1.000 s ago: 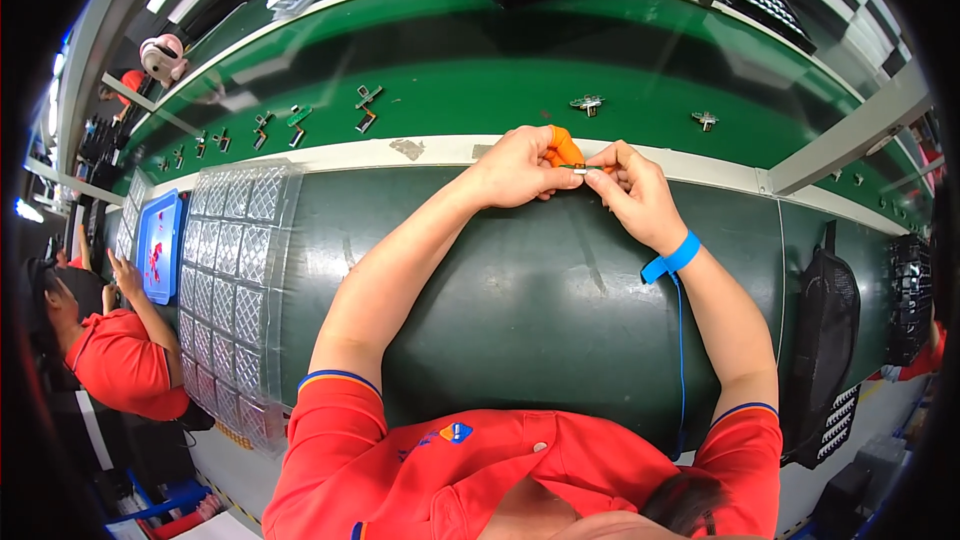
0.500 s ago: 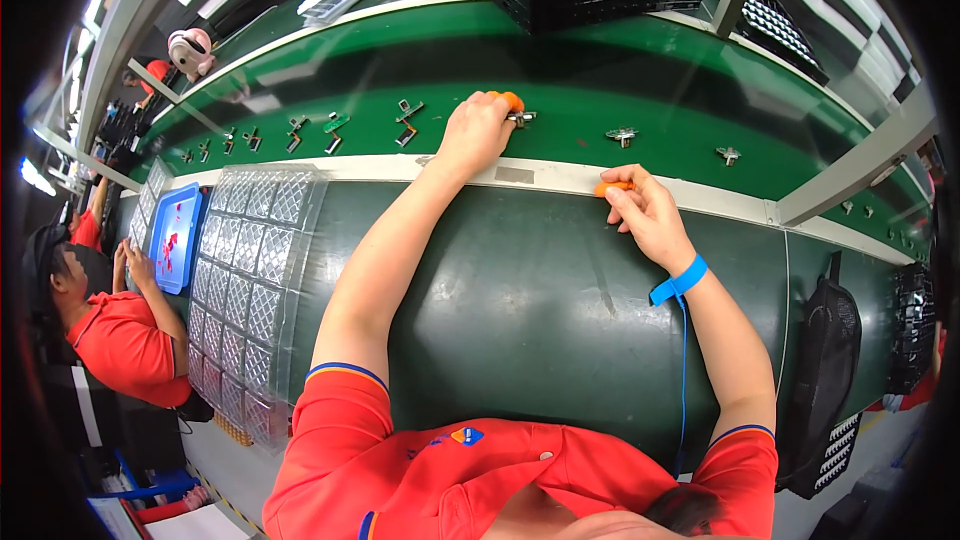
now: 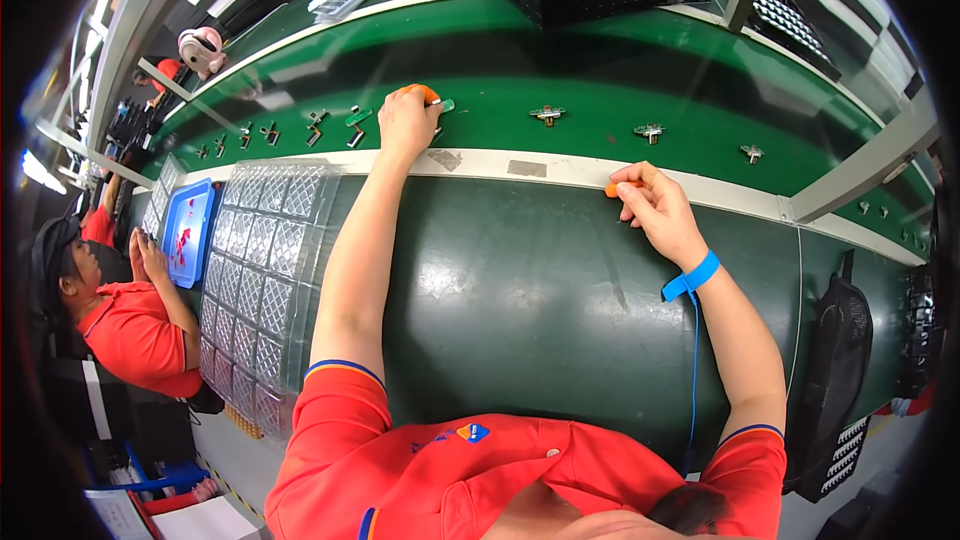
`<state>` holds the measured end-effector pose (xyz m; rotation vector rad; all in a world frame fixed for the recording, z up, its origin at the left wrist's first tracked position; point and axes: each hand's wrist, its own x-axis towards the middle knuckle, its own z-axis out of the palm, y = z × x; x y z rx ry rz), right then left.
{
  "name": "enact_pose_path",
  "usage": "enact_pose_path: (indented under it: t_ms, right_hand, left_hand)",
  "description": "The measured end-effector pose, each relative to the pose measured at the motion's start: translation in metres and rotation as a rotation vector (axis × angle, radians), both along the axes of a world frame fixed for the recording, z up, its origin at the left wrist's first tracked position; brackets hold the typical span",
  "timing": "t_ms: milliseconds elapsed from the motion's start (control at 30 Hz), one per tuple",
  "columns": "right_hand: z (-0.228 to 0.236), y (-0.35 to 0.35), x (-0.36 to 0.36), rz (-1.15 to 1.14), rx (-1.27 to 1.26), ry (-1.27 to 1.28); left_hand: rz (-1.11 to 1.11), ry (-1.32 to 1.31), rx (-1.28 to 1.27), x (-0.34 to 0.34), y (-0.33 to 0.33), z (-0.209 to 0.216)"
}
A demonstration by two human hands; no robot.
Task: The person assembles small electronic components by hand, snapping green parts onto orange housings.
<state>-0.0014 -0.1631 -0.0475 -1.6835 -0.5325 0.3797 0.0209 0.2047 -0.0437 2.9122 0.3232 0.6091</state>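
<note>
Left hand (image 3: pixel 407 123): a second ago it met the right hand at the pale table edge, both pinching one small metal part; now it is stretched out over the green belt (image 3: pixel 600 80), fingers closed on a green-tipped part (image 3: pixel 441 106) further left than the spot it touched half a second ago.
Right hand (image 3: pixel 655 208): no longer pinching the part; it rests alone at the pale edge strip (image 3: pixel 520 168), fingers loosely curled.
Assembled part (image 3: pixel 547 115): out of the fingers, lying on the belt to the right of the left fingertips.
Belt parts (image 3: pixel 650 130): shifted rightward.
</note>
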Motion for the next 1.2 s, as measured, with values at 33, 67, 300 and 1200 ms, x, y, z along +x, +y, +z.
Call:
enact_pose_path:
  t_ms: [33,67,300,1200]
  right_hand:
    - [0.0,0.0,0.0,-0.002,0.003,0.001]
    - [0.0,-0.001,0.0,-0.007,0.001,0.003]
    - [0.004,-0.001,-0.003,-0.017,0.037,0.015]
    - [0.009,0.008,-0.012,-0.194,-0.109,-0.868]
  left_hand:
    - [-0.006,0.002,-0.001,-0.003,-0.009,0.006]
    - [0.0,0.001,-0.15,-0.005,-0.021,0.011]
    - [-0.452,0.243,-1.353,-0.023,-0.109,0.031]
    - [-0.545,0.621,-1.355,-0.033,-0.157,0.032]
